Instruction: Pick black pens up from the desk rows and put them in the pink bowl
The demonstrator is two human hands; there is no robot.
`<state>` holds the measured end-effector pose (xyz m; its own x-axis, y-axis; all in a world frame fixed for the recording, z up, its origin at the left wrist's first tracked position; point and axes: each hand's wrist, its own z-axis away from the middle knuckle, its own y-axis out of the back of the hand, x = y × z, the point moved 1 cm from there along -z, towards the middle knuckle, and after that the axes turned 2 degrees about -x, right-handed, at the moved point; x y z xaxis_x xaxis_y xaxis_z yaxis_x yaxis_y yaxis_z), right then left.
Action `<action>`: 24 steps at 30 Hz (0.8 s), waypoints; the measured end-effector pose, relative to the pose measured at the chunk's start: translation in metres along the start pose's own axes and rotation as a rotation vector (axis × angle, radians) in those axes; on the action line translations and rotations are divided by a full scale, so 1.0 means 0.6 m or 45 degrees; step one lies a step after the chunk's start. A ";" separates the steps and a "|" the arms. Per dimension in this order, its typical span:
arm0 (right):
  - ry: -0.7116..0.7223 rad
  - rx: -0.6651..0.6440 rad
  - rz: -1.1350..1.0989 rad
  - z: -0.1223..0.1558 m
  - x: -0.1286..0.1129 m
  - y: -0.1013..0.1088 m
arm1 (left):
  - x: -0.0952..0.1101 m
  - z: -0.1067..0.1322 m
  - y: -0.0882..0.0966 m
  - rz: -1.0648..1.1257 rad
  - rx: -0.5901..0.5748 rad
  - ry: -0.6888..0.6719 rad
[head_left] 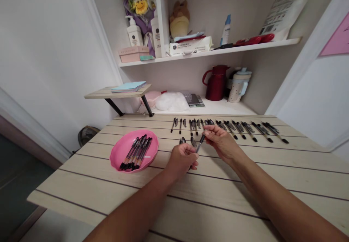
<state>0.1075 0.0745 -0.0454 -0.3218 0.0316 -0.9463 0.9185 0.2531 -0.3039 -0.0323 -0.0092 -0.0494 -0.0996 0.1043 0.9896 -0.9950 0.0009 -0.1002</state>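
Note:
Between my two hands is a slim pen with a clear barrel and a black front part, held at a slant above the table. My left hand is closed around its lower end. At the upper end, the fingers of my right hand pinch the pen near its tip. Just beyond my hands lie loose black pen caps. Farther back, a row of uncapped pens with caps beside them stretches to the right. To the left, a pink scalloped bowl holds several capped black pens.
A small raised stand with blue paper is at the table's back left. Behind the table are a plastic bag, a red jug and a pale tumbler. A shelf with bottles and wipes hangs above.

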 end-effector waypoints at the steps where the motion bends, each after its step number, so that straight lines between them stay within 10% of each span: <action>1: 0.007 0.003 -0.006 0.001 -0.001 -0.001 | -0.002 -0.001 -0.001 -0.062 0.037 -0.016; 10: 0.000 -0.057 -0.068 0.002 -0.006 -0.003 | 0.011 0.007 0.003 -0.898 0.252 -0.453; 17: -0.076 -0.205 -0.161 0.002 -0.003 0.000 | -0.002 -0.003 -0.004 -0.201 0.081 -0.111; 24: -0.122 -0.239 -0.188 0.004 -0.002 0.004 | -0.010 -0.008 0.001 -0.035 0.009 -0.118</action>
<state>0.1103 0.0729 -0.0452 -0.4178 -0.1084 -0.9020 0.8014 0.4236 -0.4221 -0.0321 -0.0051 -0.0557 -0.0726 0.0122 0.9973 -0.9974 -0.0042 -0.0725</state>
